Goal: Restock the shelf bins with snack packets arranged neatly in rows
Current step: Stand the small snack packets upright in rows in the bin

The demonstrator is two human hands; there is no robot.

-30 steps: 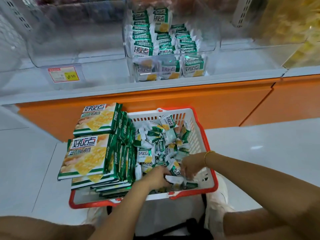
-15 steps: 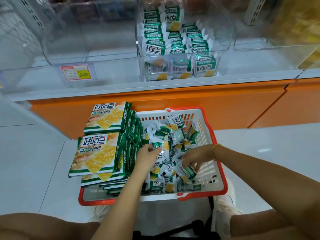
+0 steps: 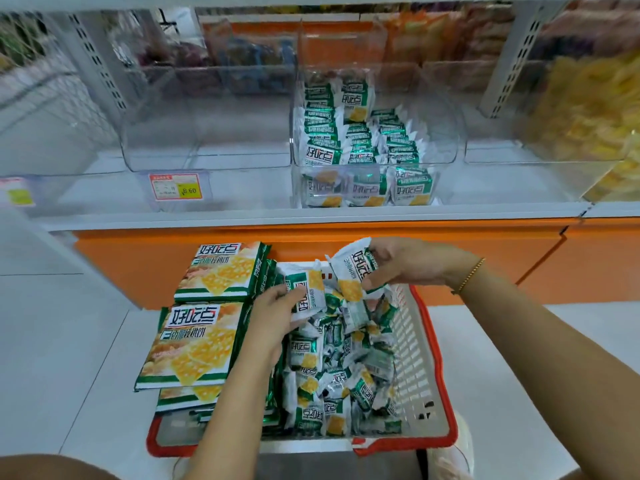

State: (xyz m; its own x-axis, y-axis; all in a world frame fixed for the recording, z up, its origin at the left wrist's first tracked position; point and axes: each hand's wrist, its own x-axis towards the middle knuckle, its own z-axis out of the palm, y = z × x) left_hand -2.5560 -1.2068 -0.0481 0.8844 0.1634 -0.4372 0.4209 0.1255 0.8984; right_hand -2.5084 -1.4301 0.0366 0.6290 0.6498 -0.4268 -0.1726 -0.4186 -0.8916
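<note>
A white basket with a red rim [image 3: 446,403] sits on the floor, heaped with several small green-and-white snack packets [image 3: 339,368]. My left hand [image 3: 277,313] holds one packet [image 3: 306,289] above the heap. Just to its right, my right hand [image 3: 401,261] pinches another packet [image 3: 349,271] lifted over the basket's far edge. Above stands a clear shelf bin [image 3: 440,140] holding rows of the same packets [image 3: 360,147], with more packets [image 3: 367,188] upright in its lower front section.
Flat green-and-yellow cartons [image 3: 194,344] are stacked on the basket's left side. An orange shelf base [image 3: 485,251] runs behind the basket. Clear bins [image 3: 207,133] flank the stocked one; a price tag [image 3: 175,187] hangs at front left. Yellow snacks [image 3: 588,109] fill the right bin.
Both hands have risen out of the basket heap, each now holding a packet. The view has tilted up and moved closer to the shelf.
</note>
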